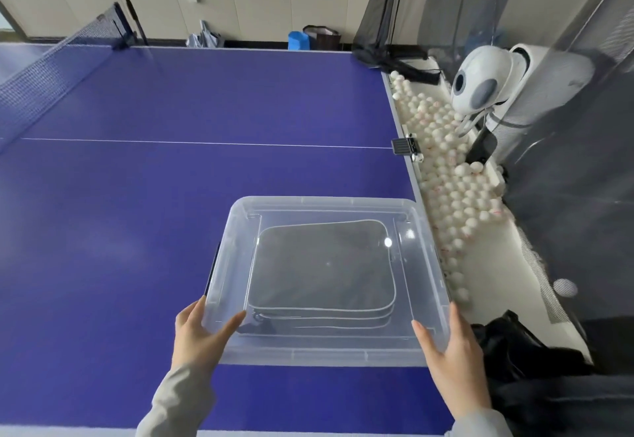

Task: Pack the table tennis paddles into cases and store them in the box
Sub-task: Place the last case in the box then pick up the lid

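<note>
A clear plastic box [322, 282] with its transparent lid on sits at the near right corner of the blue table tennis table [171, 162], and through the lid a stack of black zippered paddle cases [322, 272] shows lying flat inside. The left hand [199, 333] grips the box's near left corner, thumb on top of the lid, while the right hand [449, 351] grips the near right corner the same way. Beyond the table's right edge, a trough of white balls [446, 175] runs beside a white ball machine [480, 86].
</note>
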The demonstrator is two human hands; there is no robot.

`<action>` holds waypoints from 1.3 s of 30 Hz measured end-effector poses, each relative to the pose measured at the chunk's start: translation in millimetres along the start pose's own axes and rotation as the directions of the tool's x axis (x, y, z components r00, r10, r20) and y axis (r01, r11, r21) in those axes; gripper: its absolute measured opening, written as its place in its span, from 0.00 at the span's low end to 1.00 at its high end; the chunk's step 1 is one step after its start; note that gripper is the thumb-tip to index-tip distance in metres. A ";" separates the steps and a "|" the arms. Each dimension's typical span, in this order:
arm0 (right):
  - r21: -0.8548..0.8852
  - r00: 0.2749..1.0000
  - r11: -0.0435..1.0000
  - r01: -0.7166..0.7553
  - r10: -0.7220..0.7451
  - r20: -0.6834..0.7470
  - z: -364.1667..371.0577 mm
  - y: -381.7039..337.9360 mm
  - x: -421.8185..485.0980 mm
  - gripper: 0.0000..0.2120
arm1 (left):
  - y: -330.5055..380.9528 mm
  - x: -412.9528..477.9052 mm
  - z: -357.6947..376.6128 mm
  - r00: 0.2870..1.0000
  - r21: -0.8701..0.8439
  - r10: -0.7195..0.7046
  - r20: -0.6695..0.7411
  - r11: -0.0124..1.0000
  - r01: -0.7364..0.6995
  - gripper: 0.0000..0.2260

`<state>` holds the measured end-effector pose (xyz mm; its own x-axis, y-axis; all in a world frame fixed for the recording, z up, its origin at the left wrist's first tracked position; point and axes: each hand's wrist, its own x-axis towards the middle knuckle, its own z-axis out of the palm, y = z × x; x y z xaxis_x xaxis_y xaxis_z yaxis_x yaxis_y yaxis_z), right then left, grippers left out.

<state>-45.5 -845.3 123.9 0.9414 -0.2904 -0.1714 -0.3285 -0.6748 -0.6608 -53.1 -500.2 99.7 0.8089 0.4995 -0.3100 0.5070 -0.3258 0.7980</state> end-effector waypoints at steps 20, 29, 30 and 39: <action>0.087 0.981 0.987 -0.136 0.146 -0.129 6.0 -10.9 78.3 0.29 | 15.3 39.3 -0.9 0.994 0.093 0.060 -0.092 0.994 -0.051 0.22; -0.097 0.990 0.995 0.015 -0.029 -0.141 7.6 -12.5 73.4 0.32 | 12.8 38.2 1.5 0.962 0.208 0.246 -0.117 0.954 -0.218 0.21; -0.106 0.989 0.994 0.020 -0.035 -0.143 8.2 -12.7 73.4 0.32 | 12.6 39.0 1.7 0.963 0.203 0.244 -0.114 0.955 -0.218 0.22; -0.049 0.994 0.998 -0.039 0.034 -0.102 5.7 -15.0 73.6 0.33 | 13.2 41.2 0.0 0.991 0.065 0.134 -0.028 0.989 -0.132 0.26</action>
<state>29.2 -852.6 117.0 0.9170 -0.3807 -0.1188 -0.3686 -0.6954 -0.6168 -13.1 -483.9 97.5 0.8609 0.4735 -0.1862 0.4144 -0.4402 0.7965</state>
